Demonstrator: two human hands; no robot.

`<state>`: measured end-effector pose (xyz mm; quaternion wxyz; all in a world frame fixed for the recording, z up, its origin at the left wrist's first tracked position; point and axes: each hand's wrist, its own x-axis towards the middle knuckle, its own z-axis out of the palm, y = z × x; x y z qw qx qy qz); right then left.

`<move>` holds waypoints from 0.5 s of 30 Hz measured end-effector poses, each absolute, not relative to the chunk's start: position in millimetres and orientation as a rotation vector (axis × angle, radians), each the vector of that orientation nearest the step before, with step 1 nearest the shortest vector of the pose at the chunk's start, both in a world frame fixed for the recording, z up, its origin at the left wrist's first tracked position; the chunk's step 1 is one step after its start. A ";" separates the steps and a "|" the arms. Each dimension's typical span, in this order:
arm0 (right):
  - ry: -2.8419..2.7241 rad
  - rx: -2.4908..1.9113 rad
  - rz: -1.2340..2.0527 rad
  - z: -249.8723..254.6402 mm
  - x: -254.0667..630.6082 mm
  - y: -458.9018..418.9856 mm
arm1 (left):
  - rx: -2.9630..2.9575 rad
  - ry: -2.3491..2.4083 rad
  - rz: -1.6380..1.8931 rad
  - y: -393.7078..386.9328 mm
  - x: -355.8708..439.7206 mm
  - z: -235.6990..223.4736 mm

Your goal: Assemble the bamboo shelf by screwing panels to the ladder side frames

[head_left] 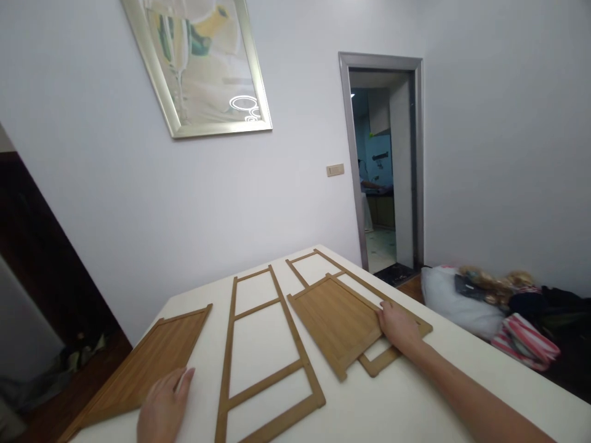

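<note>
Two brown wooden slatted panels and two ladder-like wooden frames lie about on a white table. My left hand (164, 403) is at the near corner of the left wooden panel (152, 354), fingers bent around its edge; the exact grip is partly hidden. My right hand (399, 326) is closed on the right edge of the right wooden panel (335, 317), its thumb out of sight. That panel lies tilted across the right wooden frame (360, 286), covering its middle. Between the two panels the left wooden frame (286, 307) lies flat, untouched by either hand.
The white table (355, 409) has its far edge along a wall with a framed picture (221, 130). A doorway (418, 166) opens at the back right. On the right, a white bag (455, 304) and striped cloth (526, 341) lie heaped beyond the table edge.
</note>
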<state>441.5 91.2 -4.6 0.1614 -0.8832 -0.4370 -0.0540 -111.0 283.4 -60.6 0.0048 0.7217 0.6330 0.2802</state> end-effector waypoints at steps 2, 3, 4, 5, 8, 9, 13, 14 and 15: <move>-1.173 -2.558 -0.174 -3.4 452.0 90.3 | 2.286 1.846 0.818 276.8 -93.9 -57.1; -1.143 -2.573 -0.183 -3.2 455.9 89.6 | 2.299 1.780 0.775 274.8 -86.0 -56.6; -1.118 -2.585 -0.189 -3.2 458.8 88.7 | 2.314 1.729 0.731 273.6 -78.8 -56.5; -1.098 -2.596 -0.190 -3.6 460.5 87.8 | 2.333 1.690 0.686 272.9 -72.4 -56.8; -1.074 -2.614 -0.186 -5.8 461.3 86.8 | 2.390 1.667 0.572 271.8 -58.4 -57.5; -1.074 -2.615 -0.188 -6.3 461.1 86.9 | 2.401 1.683 0.547 271.3 -55.2 -57.6; -1.060 -2.608 -0.247 -5.1 468.1 87.1 | 2.419 1.730 0.474 268.5 -47.5 -58.9; -1.050 -2.607 -0.273 -4.2 472.7 86.5 | 2.418 1.732 0.461 268.3 -46.5 -59.8; -1.039 -2.608 -0.297 -3.4 478.2 85.7 | 2.414 1.734 0.451 268.4 -45.9 -60.9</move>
